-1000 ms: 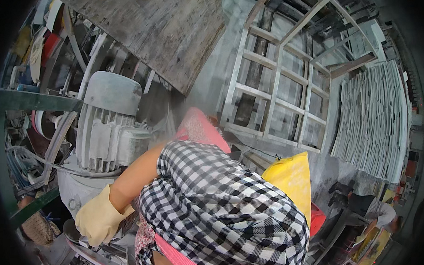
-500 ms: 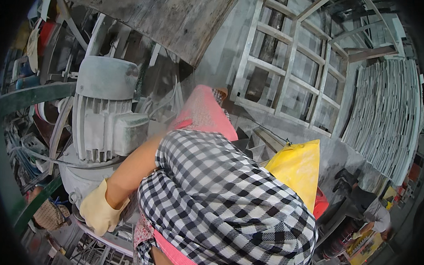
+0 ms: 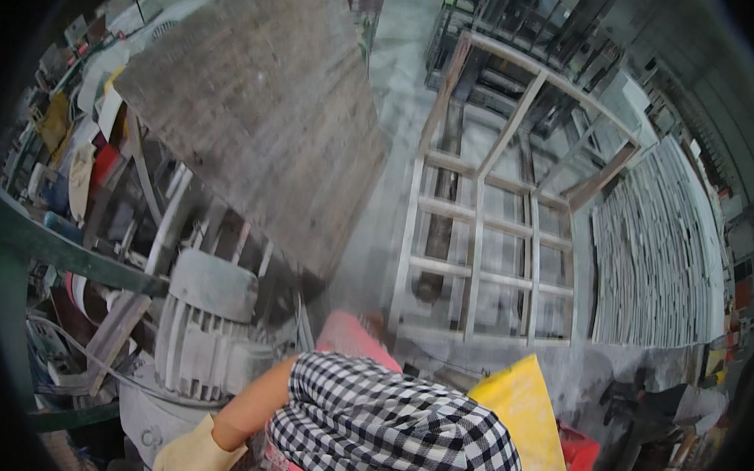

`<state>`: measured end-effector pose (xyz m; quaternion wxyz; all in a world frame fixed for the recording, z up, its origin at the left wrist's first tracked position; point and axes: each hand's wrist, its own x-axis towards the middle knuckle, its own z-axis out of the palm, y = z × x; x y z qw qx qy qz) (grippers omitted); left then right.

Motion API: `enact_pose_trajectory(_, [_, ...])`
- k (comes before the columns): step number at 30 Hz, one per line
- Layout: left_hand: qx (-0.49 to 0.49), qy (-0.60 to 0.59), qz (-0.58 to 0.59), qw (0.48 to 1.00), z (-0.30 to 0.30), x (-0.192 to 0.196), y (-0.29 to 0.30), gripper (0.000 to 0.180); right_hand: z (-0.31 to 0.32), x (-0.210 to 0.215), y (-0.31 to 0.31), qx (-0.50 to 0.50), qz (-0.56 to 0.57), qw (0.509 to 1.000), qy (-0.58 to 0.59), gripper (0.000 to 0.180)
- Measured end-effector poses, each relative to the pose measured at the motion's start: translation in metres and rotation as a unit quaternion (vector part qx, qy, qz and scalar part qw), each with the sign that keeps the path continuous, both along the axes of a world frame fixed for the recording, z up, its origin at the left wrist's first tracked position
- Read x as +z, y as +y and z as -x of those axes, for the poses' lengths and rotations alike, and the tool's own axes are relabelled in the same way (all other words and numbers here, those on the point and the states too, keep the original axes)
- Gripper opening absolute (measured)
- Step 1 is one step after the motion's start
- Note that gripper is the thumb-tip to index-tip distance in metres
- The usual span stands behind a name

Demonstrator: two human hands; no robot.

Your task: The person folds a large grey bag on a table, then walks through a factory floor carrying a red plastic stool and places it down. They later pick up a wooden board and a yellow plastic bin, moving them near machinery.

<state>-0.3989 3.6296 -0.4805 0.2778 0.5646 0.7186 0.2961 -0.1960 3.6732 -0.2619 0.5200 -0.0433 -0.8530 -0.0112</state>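
My left arm comes in from the lower edge in a black-and-white checked sleeve (image 3: 385,429), with the bare forearm reaching left. My left hand (image 3: 195,456) wears a cream glove and sits low beside the base of a grey finned electric motor (image 3: 209,329). The picture's edge cuts the hand off, so its grip is hidden. My right hand is out of view. A pink piece (image 3: 352,335) shows just behind the sleeve, and a yellow sheet-like thing (image 3: 525,414) lies to its right.
A large weathered wooden board (image 3: 264,129) leans above the motor. A metal window-like frame (image 3: 494,241) stands in the middle, with stacked grey sheets (image 3: 653,264) to its right. A green metal bar (image 3: 57,251) and cluttered scrap fill the left. A red crate (image 3: 578,450) sits low right.
The view has tilted upward. My sleeve and gloved hand have sunk toward the lower edge, and more of the wooden board and the metal frame now shows.
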Motion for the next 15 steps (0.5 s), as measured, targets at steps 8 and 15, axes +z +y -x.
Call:
enact_pose_trajectory(8, [-0.019, -0.035, -0.013, 0.999, -0.027, -0.021, 0.015, 0.038, -0.006, 0.020, -0.011, 0.064, -0.022, 0.997, 0.021, 0.030])
enact_pose_trajectory(15, [0.049, -0.105, -0.034, 0.993, -0.015, 0.007, -0.034, 0.036, -0.039, 0.078, -0.034, -0.039, 0.142, 0.978, -0.147, 0.027])
